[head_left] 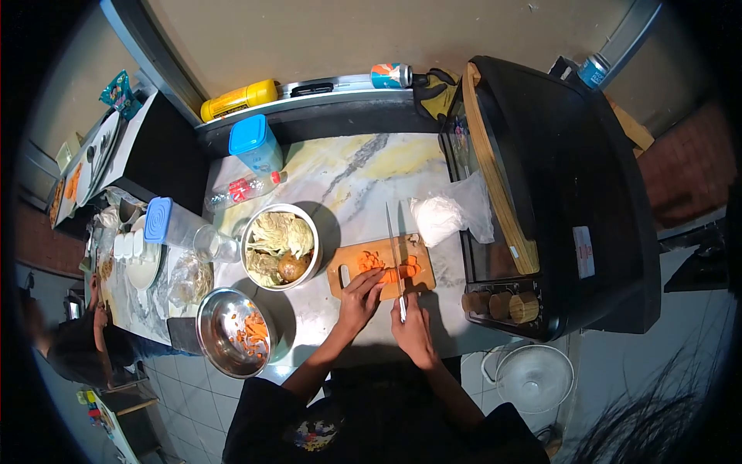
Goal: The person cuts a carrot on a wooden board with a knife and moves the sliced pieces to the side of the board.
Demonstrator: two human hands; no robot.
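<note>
My right hand [412,329] is closed round the handle of a long kitchen knife [393,240], its blade pointing away from me across the wooden cutting board [335,280]. My left hand [362,295] presses its bent fingertips on a carrot [389,275], just left of the blade. Chopped carrot pieces [369,261] lie on the board beyond my left fingers, and more orange pieces sit right of the knife. To the left, a steel bowl [207,340] contains cut carrot [252,334]. Behind it, a white bowl [308,280] holds cabbage [274,232] and a brown round vegetable [293,267].
A black oven [572,193] stands close on the right, with a bag of white powder [439,219] beside it. Further left are a plastic bottle [241,191], a blue-lidded container [259,147] and a clear jug [182,226]. Another person [85,340] stands at far left.
</note>
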